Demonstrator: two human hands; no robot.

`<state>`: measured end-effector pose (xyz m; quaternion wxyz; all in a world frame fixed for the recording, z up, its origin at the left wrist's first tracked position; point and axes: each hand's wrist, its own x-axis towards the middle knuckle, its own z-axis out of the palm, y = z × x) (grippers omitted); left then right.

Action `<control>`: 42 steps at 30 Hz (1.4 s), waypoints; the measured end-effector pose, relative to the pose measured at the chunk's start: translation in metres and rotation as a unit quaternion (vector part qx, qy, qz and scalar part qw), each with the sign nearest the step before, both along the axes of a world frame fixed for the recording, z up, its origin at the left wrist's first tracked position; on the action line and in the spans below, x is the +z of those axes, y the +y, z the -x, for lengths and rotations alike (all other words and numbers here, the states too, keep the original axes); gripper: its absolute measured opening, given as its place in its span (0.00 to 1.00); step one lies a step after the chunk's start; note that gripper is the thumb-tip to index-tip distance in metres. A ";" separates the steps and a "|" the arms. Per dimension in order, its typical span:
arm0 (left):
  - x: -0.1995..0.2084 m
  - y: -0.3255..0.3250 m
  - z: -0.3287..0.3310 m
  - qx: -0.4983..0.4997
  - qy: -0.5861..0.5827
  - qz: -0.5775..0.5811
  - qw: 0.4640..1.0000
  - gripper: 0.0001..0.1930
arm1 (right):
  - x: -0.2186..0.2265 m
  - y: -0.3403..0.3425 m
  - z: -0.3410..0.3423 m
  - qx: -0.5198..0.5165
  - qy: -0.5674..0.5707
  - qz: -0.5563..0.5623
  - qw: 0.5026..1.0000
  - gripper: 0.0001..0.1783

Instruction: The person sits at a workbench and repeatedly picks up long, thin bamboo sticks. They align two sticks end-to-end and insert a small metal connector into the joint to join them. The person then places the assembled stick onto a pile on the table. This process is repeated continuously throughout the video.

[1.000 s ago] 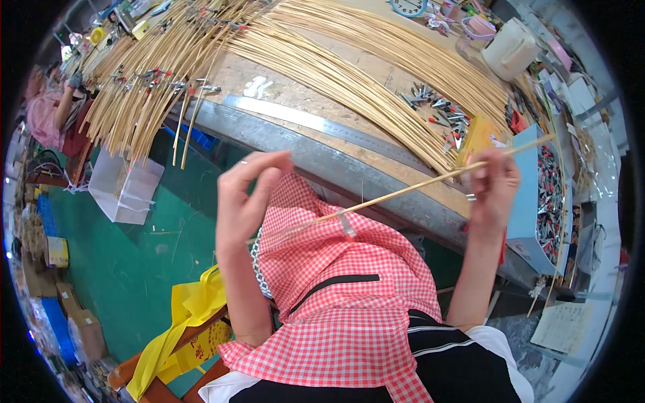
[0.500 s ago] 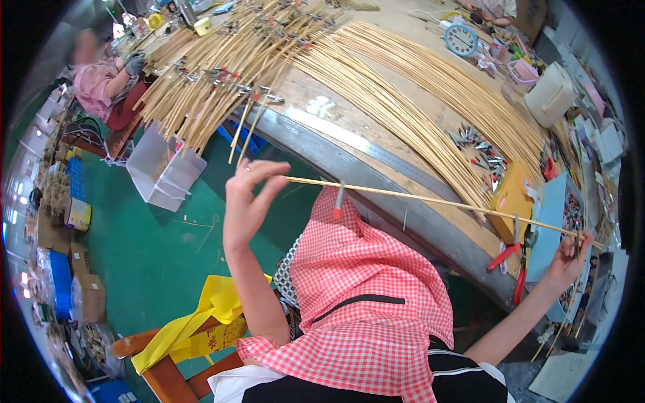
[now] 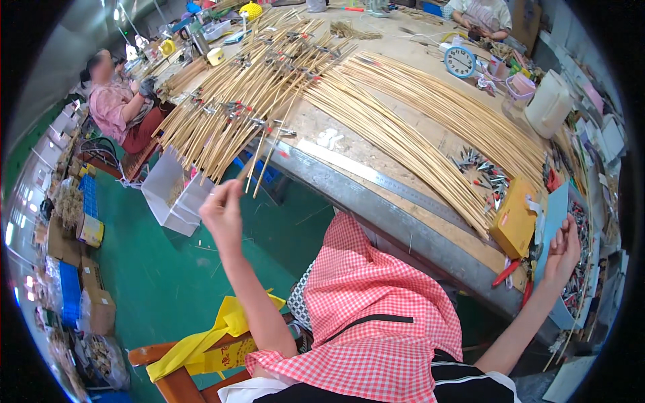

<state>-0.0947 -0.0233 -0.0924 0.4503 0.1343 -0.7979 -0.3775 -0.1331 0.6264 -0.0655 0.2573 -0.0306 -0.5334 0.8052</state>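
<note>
My left hand is raised beside the near ends of the clamped sticks, thumb and fingers pinching a thin wooden stick. The stick points away from me, and its far part blends into the pile. My right hand is held up at the light blue box of small red-and-metal clips. Its fingers are curled together, and what they hold, if anything, is hidden. Red-handled pliers lie at the table's corner, just left of that hand.
Long bare sticks fan across the table, with a metal ruler along the near edge. A yellow box, a clock and a white jug stand right. A co-worker sits left, another at the back.
The stick that stretched between my two hands now shows only at my left hand, which has moved left and down. My right hand has let go of its end and shifted slightly left.
</note>
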 end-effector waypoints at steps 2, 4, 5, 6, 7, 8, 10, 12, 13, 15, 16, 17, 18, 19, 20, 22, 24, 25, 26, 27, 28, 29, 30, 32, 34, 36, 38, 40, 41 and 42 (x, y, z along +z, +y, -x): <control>0.011 -0.032 0.011 0.064 0.026 0.029 0.997 0.08 | 0.001 -0.011 0.005 -0.002 -0.006 0.009 1.000 0.19; 0.033 -0.061 0.021 0.135 -0.006 0.076 0.988 0.09 | 0.003 -0.020 0.011 0.001 -0.009 0.009 1.000 0.18; 0.046 -0.079 0.023 0.174 -0.037 0.106 0.978 0.10 | 0.003 -0.026 0.015 0.008 -0.008 0.009 1.000 0.17; 0.055 -0.099 0.031 0.190 -0.029 0.142 0.971 0.10 | 0.003 -0.033 0.019 0.014 -0.009 0.007 1.000 0.17; 0.065 -0.119 0.041 0.205 -0.021 0.177 0.962 0.11 | 0.003 -0.038 0.021 0.020 -0.010 0.003 1.000 0.16; 0.077 -0.137 0.052 0.215 -0.029 0.203 0.955 0.11 | 0.002 -0.041 0.022 0.025 -0.010 0.002 1.000 0.16; 0.088 -0.151 0.073 0.215 -0.024 0.249 0.944 0.13 | 0.001 -0.047 0.025 0.033 -0.010 -0.003 0.999 0.15; 0.094 -0.155 0.080 0.199 0.004 0.294 0.935 0.17 | 0.001 -0.056 0.025 0.039 -0.011 -0.007 0.999 0.14; 0.095 -0.139 0.081 0.173 -0.001 0.298 0.939 0.18 | 0.000 -0.058 0.022 0.034 -0.015 -0.011 0.999 0.14; 0.086 -0.093 0.076 0.126 -0.012 0.305 0.944 0.20 | -0.006 -0.059 0.021 0.039 -0.037 -0.020 0.998 0.13; 0.073 -0.069 0.076 0.091 -0.020 0.282 0.955 0.19 | -0.008 -0.060 0.022 0.045 -0.047 -0.026 0.998 0.13; 0.060 -0.046 0.077 0.059 -0.028 0.257 0.964 0.19 | -0.007 -0.063 0.023 0.041 -0.051 -0.031 0.997 0.13; 0.049 -0.022 0.079 0.017 -0.025 0.264 0.964 0.18 | -0.006 -0.068 0.023 0.036 -0.053 -0.035 0.997 0.13; 0.038 -0.001 0.082 -0.028 -0.020 0.271 0.962 0.18 | -0.004 -0.074 0.023 0.030 -0.055 -0.038 0.997 0.13; 0.028 0.013 0.081 -0.046 -0.031 0.277 0.959 0.17 | -0.004 -0.081 0.025 0.036 -0.058 -0.037 0.997 0.13; 0.010 0.034 0.081 -0.098 -0.056 0.262 0.958 0.15 | 0.000 -0.087 0.020 0.018 -0.069 -0.047 0.996 0.13; -0.005 0.049 0.074 -0.153 -0.090 0.220 0.959 0.13 | -0.005 -0.100 0.022 0.000 -0.065 -0.120 0.991 0.12; -0.006 0.060 0.068 -0.180 -0.089 0.171 0.965 0.08 | -0.001 -0.108 0.021 -0.018 -0.088 -0.183 0.979 0.12; -0.006 0.071 0.061 -0.197 -0.100 0.163 0.962 0.07 | 0.002 -0.114 0.025 -0.032 -0.110 -0.244 0.963 0.11; -0.006 0.082 0.055 -0.213 -0.111 0.156 0.958 0.06 | -0.003 -0.111 0.035 -0.025 -0.104 -0.311 0.944 0.11; -0.005 0.092 0.048 -0.228 -0.133 0.160 0.951 0.06 | -0.007 -0.107 0.047 -0.013 -0.099 -0.374 0.922 0.12; -0.004 0.099 0.041 -0.239 -0.155 0.165 0.944 0.06 | -0.005 -0.109 0.060 -0.017 -0.072 -0.447 0.891 0.11; -0.007 0.106 0.036 -0.249 -0.177 0.171 0.937 0.06 | -0.002 -0.109 0.075 -0.018 -0.046 -0.517 0.854 0.11; -0.008 0.116 0.027 -0.263 -0.172 0.162 0.935 0.06 | 0.009 -0.103 0.110 -0.050 0.007 -0.726 0.686 0.10; -0.007 0.124 0.021 -0.273 -0.152 0.144 0.939 0.06 | 0.013 -0.101 0.140 -0.039 -0.003 -0.771 0.636 0.09; -0.008 0.134 0.017 -0.287 -0.140 0.125 0.939 0.06 | 0.004 -0.095 0.170 -0.020 -0.080 -0.811 0.580 0.08; -0.007 0.140 0.017 -0.306 -0.126 0.129 0.935 0.06 | -0.013 -0.080 0.197 -0.014 -0.118 -0.831 0.544 0.06; -0.005 0.149 0.016 -0.324 -0.136 0.120 0.928 0.07 | -0.033 -0.065 0.215 -0.014 -0.119 -0.839 0.531 0.05; -0.005 0.150 0.015 -0.332 -0.142 0.115 0.925 0.07 | -0.036 -0.061 0.218 -0.022 -0.106 -0.840 0.531 0.04; -0.007 0.149 0.014 -0.331 -0.139 0.120 0.925 0.07 | -0.036 -0.065 0.216 -0.027 -0.090 -0.842 0.532 0.04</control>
